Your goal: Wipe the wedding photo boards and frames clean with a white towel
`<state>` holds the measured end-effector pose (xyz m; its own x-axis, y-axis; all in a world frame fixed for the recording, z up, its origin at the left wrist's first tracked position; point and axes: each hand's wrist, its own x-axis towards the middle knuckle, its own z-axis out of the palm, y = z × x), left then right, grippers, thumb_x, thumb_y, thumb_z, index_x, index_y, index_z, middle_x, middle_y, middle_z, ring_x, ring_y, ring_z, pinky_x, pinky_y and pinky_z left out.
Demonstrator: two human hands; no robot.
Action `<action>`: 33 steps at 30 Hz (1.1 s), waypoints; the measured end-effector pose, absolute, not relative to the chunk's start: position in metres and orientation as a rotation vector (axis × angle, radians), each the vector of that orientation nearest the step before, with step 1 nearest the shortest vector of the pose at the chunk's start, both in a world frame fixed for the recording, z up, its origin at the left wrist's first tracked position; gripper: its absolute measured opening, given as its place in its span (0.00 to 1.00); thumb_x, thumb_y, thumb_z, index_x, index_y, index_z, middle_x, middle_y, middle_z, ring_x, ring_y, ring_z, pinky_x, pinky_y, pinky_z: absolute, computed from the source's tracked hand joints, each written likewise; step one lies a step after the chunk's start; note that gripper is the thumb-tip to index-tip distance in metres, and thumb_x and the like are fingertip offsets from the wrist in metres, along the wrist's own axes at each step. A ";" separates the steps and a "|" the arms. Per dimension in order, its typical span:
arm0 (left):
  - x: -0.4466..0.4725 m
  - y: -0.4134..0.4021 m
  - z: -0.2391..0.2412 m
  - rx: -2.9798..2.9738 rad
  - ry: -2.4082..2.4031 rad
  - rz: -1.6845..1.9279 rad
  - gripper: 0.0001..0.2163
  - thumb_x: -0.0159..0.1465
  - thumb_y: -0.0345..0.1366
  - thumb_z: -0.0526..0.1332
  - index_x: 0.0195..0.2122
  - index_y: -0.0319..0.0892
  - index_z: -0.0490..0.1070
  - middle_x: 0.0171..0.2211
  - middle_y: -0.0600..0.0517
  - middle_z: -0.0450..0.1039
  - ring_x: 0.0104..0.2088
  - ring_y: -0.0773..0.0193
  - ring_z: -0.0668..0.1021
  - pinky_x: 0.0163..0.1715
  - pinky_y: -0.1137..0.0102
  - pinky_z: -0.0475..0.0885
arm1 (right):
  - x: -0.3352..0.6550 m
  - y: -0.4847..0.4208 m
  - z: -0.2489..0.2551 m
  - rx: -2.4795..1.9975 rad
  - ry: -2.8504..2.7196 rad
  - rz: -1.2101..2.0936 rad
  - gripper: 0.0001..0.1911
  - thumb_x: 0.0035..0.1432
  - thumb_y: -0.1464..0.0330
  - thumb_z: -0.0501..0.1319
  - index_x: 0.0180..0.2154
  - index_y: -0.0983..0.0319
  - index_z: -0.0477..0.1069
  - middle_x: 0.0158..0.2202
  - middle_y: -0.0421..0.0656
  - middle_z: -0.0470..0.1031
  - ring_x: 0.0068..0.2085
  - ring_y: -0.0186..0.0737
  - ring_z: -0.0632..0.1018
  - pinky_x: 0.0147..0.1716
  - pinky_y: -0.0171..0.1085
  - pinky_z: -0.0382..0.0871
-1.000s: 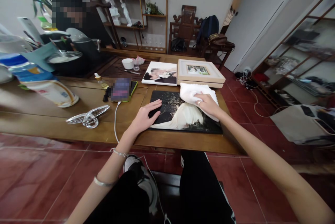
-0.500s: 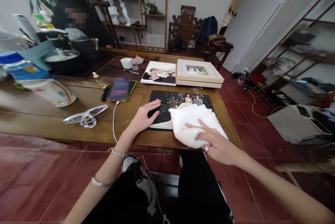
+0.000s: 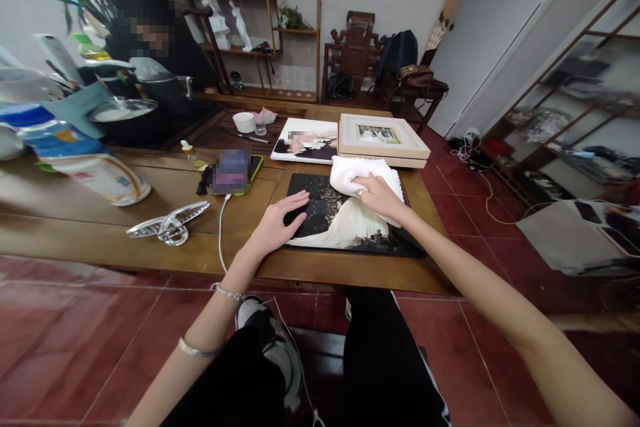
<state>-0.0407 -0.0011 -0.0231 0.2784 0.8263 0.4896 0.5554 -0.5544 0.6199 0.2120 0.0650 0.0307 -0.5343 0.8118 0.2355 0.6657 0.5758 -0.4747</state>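
A dark wedding photo panel [image 3: 320, 214] lies flat near the front edge of the wooden table [image 3: 250, 227]. My left hand [image 3: 280, 222] rests on its left edge, fingers stretched out flat. A folded white cloth [image 3: 350, 174] is gripped in my right hand [image 3: 377, 197] and pressed on the far right part of the panel. The cloth covers the panel's upper right, including the couple. A pale flowing dress shows on the uncovered part below the cloth.
Behind the panel lie a white photo board [image 3: 303, 140] and a thick cream picture frame [image 3: 383, 140]. To the left are a phone [image 3: 233, 170] on a charging cable, a clear hair clip [image 3: 170, 224] and a blue-and-white package [image 3: 85, 157]. A person in black [image 3: 150, 34] sits across the table.
My right hand has pushed the cloth away from me, from the near right of the panel to its far edge. The dress is uncovered and the couple hidden. My left hand stays in place.
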 end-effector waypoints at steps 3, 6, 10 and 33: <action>-0.041 -0.001 -0.024 2.218 1.272 1.156 0.16 0.64 0.37 0.57 0.51 0.38 0.73 0.54 0.43 0.72 0.57 0.55 0.72 0.59 0.57 0.64 | 0.215 0.038 0.031 -1.155 -2.428 0.509 0.19 0.49 0.79 0.49 0.35 0.61 0.76 0.44 0.44 0.80 0.46 0.49 0.78 0.62 0.60 0.44; -0.041 -0.001 -0.024 2.218 1.274 1.159 0.16 0.64 0.38 0.57 0.51 0.39 0.73 0.54 0.44 0.72 0.57 0.55 0.72 0.59 0.56 0.64 | 0.222 -0.008 0.037 -1.079 -2.533 0.581 0.20 0.47 0.80 0.49 0.36 0.61 0.75 0.49 0.45 0.77 0.56 0.51 0.72 0.63 0.61 0.41; -0.041 -0.001 -0.024 2.218 1.269 1.147 0.16 0.64 0.38 0.57 0.51 0.39 0.73 0.55 0.44 0.71 0.57 0.55 0.71 0.60 0.56 0.63 | 0.231 -0.067 0.054 -1.045 -2.674 0.724 0.26 0.43 0.81 0.49 0.41 0.60 0.74 0.58 0.45 0.68 0.64 0.49 0.60 0.64 0.59 0.42; -0.041 -0.002 -0.023 2.217 1.260 1.158 0.16 0.64 0.38 0.57 0.51 0.39 0.73 0.54 0.44 0.71 0.57 0.54 0.71 0.59 0.56 0.64 | 0.219 0.075 0.058 -1.193 -2.538 0.580 0.17 0.50 0.76 0.49 0.37 0.63 0.74 0.45 0.47 0.77 0.44 0.47 0.74 0.45 0.41 0.64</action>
<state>-0.0407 -0.0015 -0.0227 0.2749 0.8298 0.4856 0.5535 -0.5496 0.6258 0.2191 0.0750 0.0582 -0.6215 0.7796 0.0776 0.6684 0.5793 -0.4665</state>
